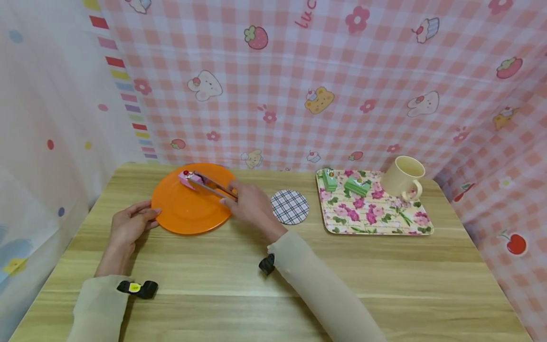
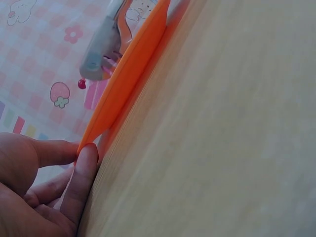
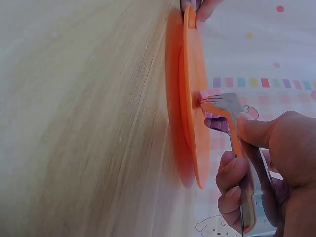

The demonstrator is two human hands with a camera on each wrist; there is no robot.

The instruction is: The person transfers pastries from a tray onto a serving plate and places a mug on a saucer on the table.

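Observation:
My right hand (image 1: 252,202) grips metal serving tongs (image 3: 254,173) with a fork-like end. The tongs' ends are at a small pink toy cake slice (image 1: 185,179) with a red berry on top, over the far left part of an orange plate (image 1: 188,213). Whether the slice touches the plate cannot be told. At the plate's left edge, my left hand (image 1: 130,225) pinches the rim between thumb and fingers. In the left wrist view, the tongs partly hide the slice (image 2: 92,96).
A round checked coaster (image 1: 289,207) lies right of the plate. Farther right is a floral tray (image 1: 354,223) bearing two green cake slices (image 1: 357,186) and a cream mug (image 1: 399,175). Patterned cloth (image 1: 273,85) hangs behind the wooden table (image 1: 222,294).

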